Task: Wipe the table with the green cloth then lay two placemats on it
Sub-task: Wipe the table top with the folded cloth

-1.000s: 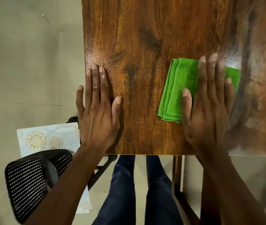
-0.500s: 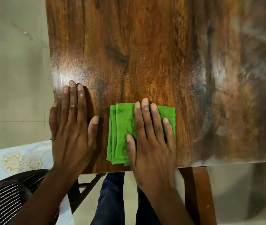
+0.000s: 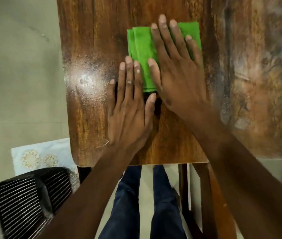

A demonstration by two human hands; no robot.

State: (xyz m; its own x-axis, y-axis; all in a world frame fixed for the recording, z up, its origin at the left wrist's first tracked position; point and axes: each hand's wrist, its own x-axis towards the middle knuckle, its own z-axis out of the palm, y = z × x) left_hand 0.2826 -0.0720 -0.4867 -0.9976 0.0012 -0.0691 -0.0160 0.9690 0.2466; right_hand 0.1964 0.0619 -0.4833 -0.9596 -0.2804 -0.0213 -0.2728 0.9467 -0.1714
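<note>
Head view: a person's right hand (image 3: 178, 73) presses flat, grip open with fingers straight, on a folded green cloth (image 3: 142, 49) lying on the wooden bench (image 3: 88, 49), while the left hand (image 3: 128, 111) rests flat beside it, fingertips touching the cloth, and a patterned placemat (image 3: 38, 156) lies under a black chair (image 3: 26, 200).

The cloth (image 3: 141, 54) is lying on the table (image 3: 92, 49) with the right hand (image 3: 178, 69) lying flat on top of it. The left hand (image 3: 128, 107) is resting on the table just left of it. A chair (image 3: 28, 199) and a placemat (image 3: 38, 157) are sitting off the table's near left corner.
</note>
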